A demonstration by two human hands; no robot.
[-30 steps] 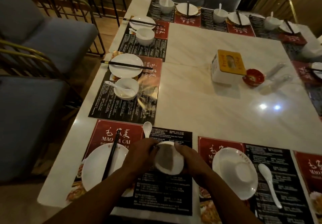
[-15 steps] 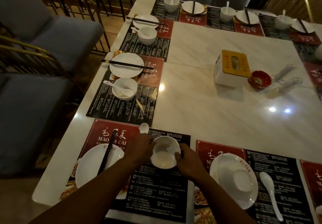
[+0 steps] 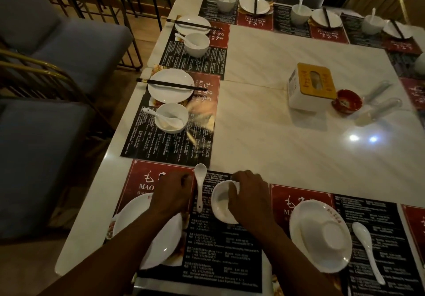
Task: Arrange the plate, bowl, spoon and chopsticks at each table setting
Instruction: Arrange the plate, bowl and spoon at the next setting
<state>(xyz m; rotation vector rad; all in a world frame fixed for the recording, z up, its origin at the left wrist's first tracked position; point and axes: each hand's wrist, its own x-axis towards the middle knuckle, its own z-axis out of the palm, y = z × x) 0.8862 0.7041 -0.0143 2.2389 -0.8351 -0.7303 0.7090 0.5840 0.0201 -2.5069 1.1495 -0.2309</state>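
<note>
White bowl (image 3: 221, 206): upright on black part of placemat (image 3: 230, 256), near front edge of bench (image 3: 276, 153). Right grip (image 3: 249, 198) clamped over its right rim, fingers curled on it.
Left grip (image 3: 173, 194): knuckles up, fingers curled, over red part of mat & top edge of plate (image 3: 128, 217). Can't tell if it holds anything.
Spoon (image 3: 200, 185): flat on mat btwn the 2 grips, scoop end away from person, just beside left grip. Touching or not, can't tell.
Plate: left of bowl, partly under left forearm.
Next setting, right: second bowl (image 3: 327, 236) sits on second plate (image 3: 299, 222), second spoon (image 3: 368, 249) beside it on mat.
Left side: chopsticks (image 3: 171, 85) lie across side plate (image 3: 161, 94); side bowl (image 3: 177, 114) w/ spoon in it.
Mid-bench: tissue box (image 3: 311, 86), red dish (image 3: 347, 100) just beside it.
</note>
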